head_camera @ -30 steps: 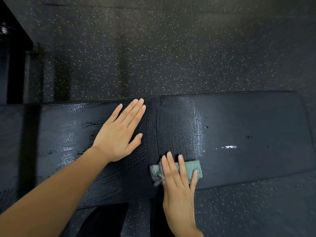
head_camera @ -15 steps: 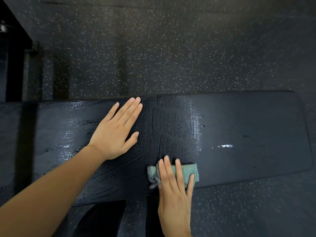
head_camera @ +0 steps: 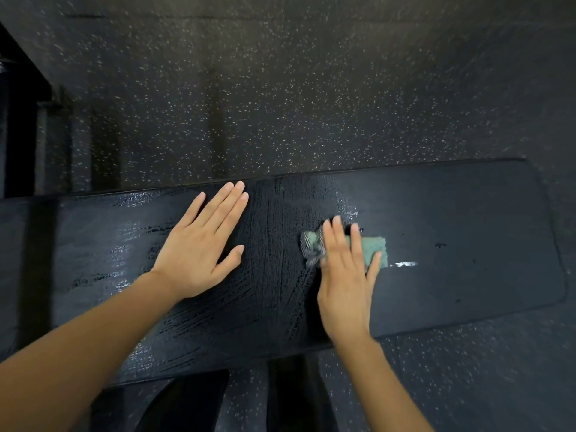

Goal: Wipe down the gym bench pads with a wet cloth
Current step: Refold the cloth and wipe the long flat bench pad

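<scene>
A long black bench pad [head_camera: 452,232] runs across the view from left to right. Its left and middle parts shine with wet streaks; the right part looks dull and dry. My right hand [head_camera: 346,275] presses flat on a green cloth [head_camera: 375,246] near the pad's middle, at the edge of the wet area. The cloth's striped corner sticks out to the left of my fingers. My left hand [head_camera: 202,241] lies flat with spread fingers on the wet pad, to the left of the cloth, holding nothing.
A small white scuff [head_camera: 405,264] marks the pad just right of the cloth. Dark speckled rubber floor [head_camera: 311,104] lies beyond and in front of the bench. The bench's black frame legs [head_camera: 293,397] show below the pad's near edge. A dark upright structure [head_camera: 18,126] stands at far left.
My right hand has slid the cloth from the pad's near edge away from me to about mid-width. My left hand has stayed flat in place.
</scene>
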Demonstrator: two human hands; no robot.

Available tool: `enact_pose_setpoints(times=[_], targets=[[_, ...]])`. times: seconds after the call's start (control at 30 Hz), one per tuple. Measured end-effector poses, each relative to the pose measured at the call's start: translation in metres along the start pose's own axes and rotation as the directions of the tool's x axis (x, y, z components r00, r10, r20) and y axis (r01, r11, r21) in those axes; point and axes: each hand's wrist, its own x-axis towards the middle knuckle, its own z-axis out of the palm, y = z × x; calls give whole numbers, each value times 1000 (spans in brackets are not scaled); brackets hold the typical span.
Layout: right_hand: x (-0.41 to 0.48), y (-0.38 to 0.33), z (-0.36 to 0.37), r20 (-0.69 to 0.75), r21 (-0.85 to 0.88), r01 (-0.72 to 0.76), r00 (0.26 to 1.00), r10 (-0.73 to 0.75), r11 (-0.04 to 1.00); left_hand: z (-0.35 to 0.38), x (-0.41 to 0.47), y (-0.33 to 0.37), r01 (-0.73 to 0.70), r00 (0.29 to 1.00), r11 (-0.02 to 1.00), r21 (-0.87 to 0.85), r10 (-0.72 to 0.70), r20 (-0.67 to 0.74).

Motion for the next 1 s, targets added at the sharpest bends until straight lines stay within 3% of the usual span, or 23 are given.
enact_pose_setpoints(times=[0.13, 0.23, 0.63, 1.0], targets=[[57, 5, -18, 1, 33, -73, 997, 73, 997, -1, 0, 0, -5, 1000, 1000, 16, 5, 12], [61, 8, -20, 8, 15, -47, 999, 47, 999, -1, 0, 0, -8, 1000, 1000, 20, 7, 19], [-61, 28, 0, 37, -47, 22, 999, -20, 999, -1, 0, 3, 11, 1000, 999, 38, -11, 15], [30, 16, -5, -43, -13, 10, 999, -10, 1000, 0, 5, 16, 50, 999, 998, 23, -50, -4]])
